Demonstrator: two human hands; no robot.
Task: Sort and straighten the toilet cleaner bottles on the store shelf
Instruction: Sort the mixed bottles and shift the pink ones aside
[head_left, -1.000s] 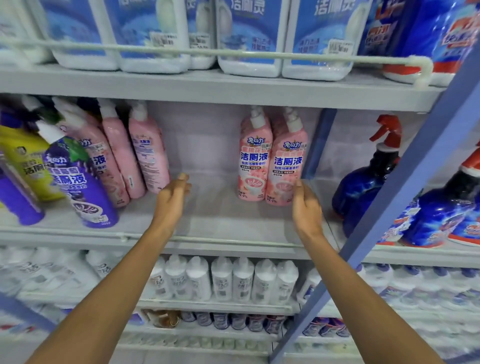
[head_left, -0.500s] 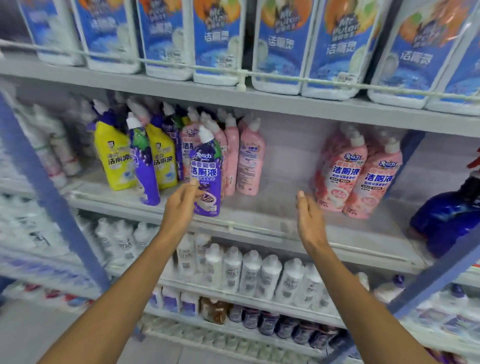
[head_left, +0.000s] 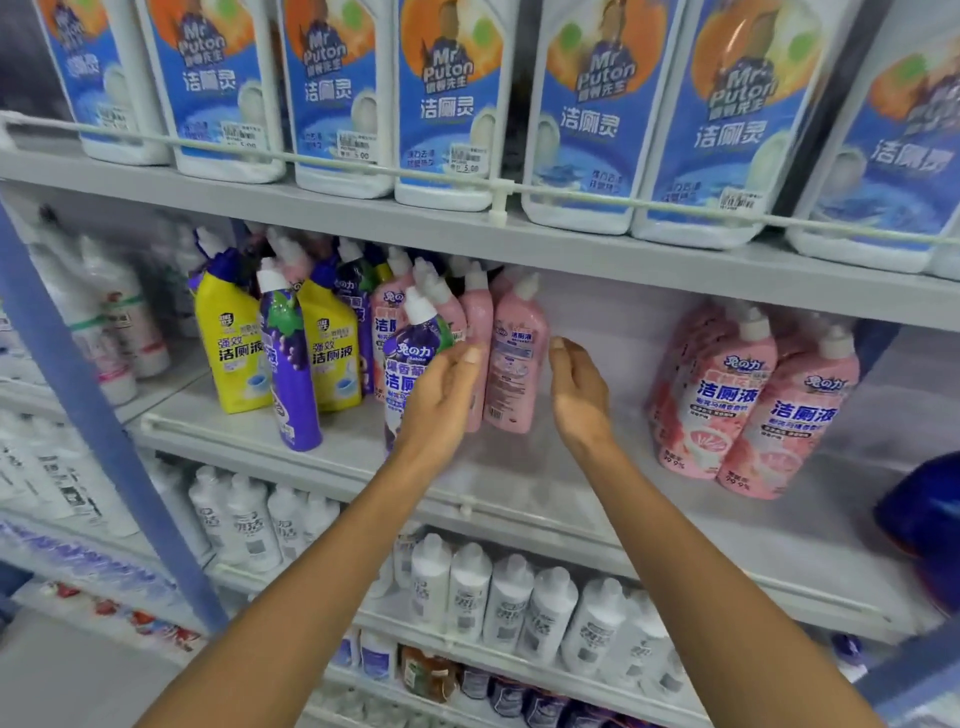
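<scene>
Purple bottle (head_left: 410, 364) touches the straight fingers of your left grip (head_left: 441, 402); your right grip (head_left: 582, 400) hovers loose and empty beside the pink bottle (head_left: 514, 374).

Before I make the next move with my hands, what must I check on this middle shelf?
1. Left hand has a firm grip on the purple bottle: cannot tell; it touches the bottle, but the fingers are partly hidden.
2. Right hand is free: ok, open and holding nothing.
3. Pink bottle shows its front label: not ok, the back label faces out.
4. Second purple bottle is sorted and upright: not ok, it leans between the yellow bottles.
5. Shelf has free space: ok, bare right of the pink bottle.
</scene>
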